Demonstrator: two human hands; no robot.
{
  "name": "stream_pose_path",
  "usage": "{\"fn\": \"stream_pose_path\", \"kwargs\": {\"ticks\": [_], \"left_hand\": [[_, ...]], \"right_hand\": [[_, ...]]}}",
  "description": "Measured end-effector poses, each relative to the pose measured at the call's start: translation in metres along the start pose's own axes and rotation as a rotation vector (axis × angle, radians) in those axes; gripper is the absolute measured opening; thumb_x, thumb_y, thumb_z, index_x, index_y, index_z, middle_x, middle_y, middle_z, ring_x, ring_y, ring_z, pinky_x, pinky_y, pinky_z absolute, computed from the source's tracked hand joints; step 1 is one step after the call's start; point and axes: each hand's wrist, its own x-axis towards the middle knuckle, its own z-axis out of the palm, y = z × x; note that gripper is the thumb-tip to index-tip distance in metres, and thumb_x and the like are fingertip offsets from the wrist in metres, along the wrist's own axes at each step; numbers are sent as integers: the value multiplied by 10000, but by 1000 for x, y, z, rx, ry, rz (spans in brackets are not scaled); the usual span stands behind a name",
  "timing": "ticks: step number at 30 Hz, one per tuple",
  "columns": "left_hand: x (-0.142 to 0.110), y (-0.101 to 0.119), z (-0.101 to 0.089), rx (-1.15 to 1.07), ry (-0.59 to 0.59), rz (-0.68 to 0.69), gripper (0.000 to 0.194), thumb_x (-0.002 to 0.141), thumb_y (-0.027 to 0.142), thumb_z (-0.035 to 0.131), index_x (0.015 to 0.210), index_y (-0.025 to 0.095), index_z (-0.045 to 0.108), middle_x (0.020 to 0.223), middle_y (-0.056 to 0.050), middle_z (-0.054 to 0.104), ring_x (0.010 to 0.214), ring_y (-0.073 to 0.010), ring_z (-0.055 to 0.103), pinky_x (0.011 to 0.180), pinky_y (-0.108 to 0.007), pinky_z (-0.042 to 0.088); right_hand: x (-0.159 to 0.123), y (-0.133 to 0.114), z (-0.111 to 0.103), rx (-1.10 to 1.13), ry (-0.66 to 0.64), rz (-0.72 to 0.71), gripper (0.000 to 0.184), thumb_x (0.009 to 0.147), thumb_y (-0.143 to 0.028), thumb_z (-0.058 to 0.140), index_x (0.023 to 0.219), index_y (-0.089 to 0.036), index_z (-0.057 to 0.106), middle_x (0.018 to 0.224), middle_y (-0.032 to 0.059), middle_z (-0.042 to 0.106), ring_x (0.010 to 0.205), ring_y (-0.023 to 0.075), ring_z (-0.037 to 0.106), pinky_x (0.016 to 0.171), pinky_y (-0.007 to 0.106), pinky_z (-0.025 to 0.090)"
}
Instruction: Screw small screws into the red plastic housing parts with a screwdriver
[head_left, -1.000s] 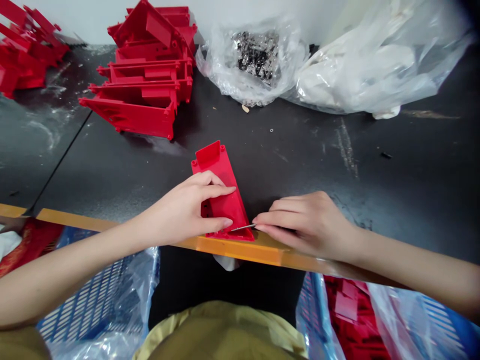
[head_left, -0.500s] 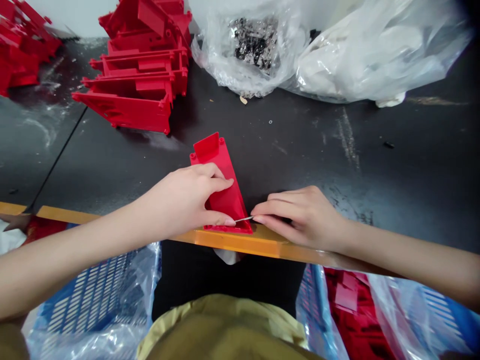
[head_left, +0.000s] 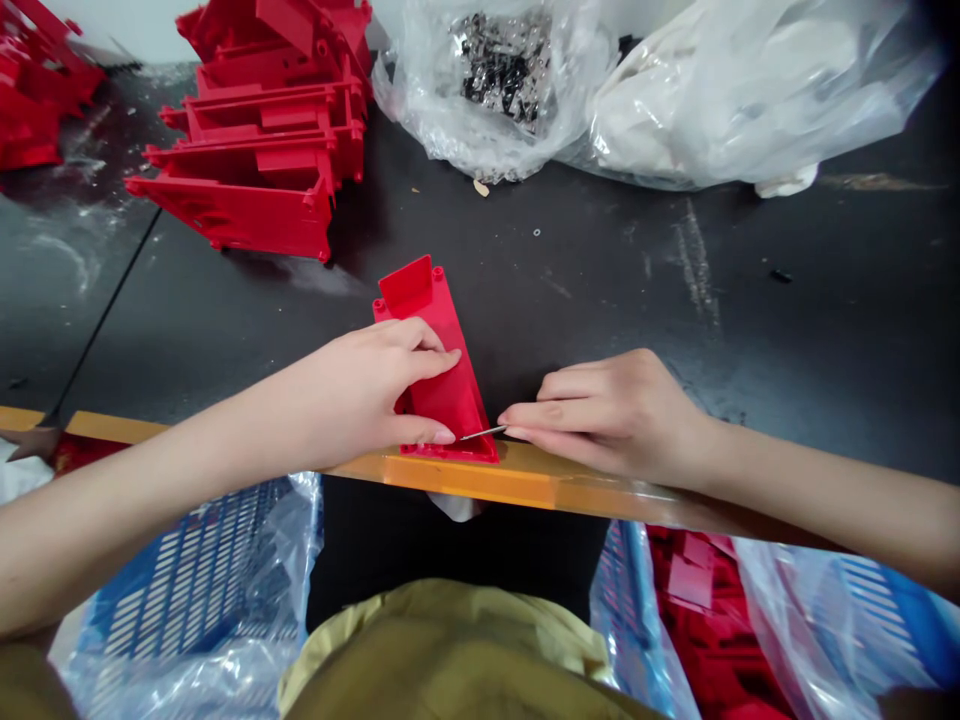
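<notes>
A red plastic part (head_left: 450, 385) lies at the table's front edge, its raised tab pointing away from me. My left hand (head_left: 397, 385) grips it from the left, fingers over its side and thumb near its front end. Between the thumb and fingertips of my right hand (head_left: 600, 415) is a thin metal rod (head_left: 482, 433). The rod's tip reaches over the front end of the red part, close to my left thumb. Whether the tip touches the plastic I cannot tell.
Stacked red plastic parts (head_left: 240, 215) stand at the back left. Behind are a clear bag of small black pieces (head_left: 506, 75) and a bag with white contents (head_left: 720, 90). Blue crates (head_left: 180, 580) sit below the orange table edge (head_left: 480, 485); one holds red pieces (head_left: 701, 610).
The rod's tip has drawn slightly away from my left thumb, and my right hand sits a little higher. My left hand keeps its hold on the red part. The whole view has shifted slightly.
</notes>
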Motion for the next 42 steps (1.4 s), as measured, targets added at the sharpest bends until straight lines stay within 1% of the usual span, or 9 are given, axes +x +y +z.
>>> {"fn": "stream_pose_path", "kwargs": {"ticks": [6,12,22,25,29,33,35,39,42], "left_hand": [[-1,0,5,19,47,-29,532,818,520,684,1231,187,637,1182,-78,639,1034,-237,629,862,-311,467],[6,9,0,139,47,-79,510,785,581,677,1108,187,698,1059,-75,677,884,-266,664,715,-336,448],[11,9,-2,102,63,-113,391,731,595,683,874,234,726,971,-27,717,851,-258,668,685,-331,415],[13,9,-4,128,28,-116,406,715,617,678,849,237,723,932,-31,723,837,-267,670,680,-336,418],[18,9,-7,119,10,-142,427,676,630,703,848,240,734,853,-41,718,793,-287,669,688,-365,438],[23,6,-6,89,15,-181,441,608,628,746,836,251,725,786,-21,703,759,-271,659,723,-371,456],[25,5,-6,74,10,-190,475,571,620,773,864,251,712,776,-13,700,760,-265,657,715,-355,458],[32,5,-5,32,-2,-201,534,510,596,815,892,250,674,779,4,695,753,-256,659,699,-338,457],[43,4,-8,10,-55,-240,539,482,548,840,882,241,651,811,5,696,773,-262,662,698,-337,459]], "right_hand": [[1,-8,4,-66,21,64,222,969,-258,517,954,-233,737,667,-22,671,570,69,604,491,246,293],[1,-14,8,49,37,176,203,949,-246,542,901,-206,736,631,-24,644,521,58,573,488,223,319],[6,-14,4,207,-22,285,210,946,-263,536,877,-207,727,713,-3,711,578,90,623,536,217,379],[8,-14,2,251,-61,314,205,943,-268,538,870,-215,722,757,-2,732,618,106,651,566,227,401],[11,-13,-1,271,-122,367,225,945,-289,530,849,-223,723,702,-7,711,589,109,628,567,233,396],[14,-14,-4,324,-184,438,271,948,-342,519,818,-239,733,542,-42,603,456,77,476,489,227,343],[15,-14,-6,376,-228,484,285,944,-361,516,806,-244,736,515,-56,571,433,69,425,444,223,310],[18,-11,-6,463,-296,587,294,929,-395,524,790,-255,741,590,-49,628,481,79,489,426,222,308],[20,-9,-3,517,-329,620,320,922,-444,523,798,-248,743,585,-40,613,472,83,480,414,217,292]]}}
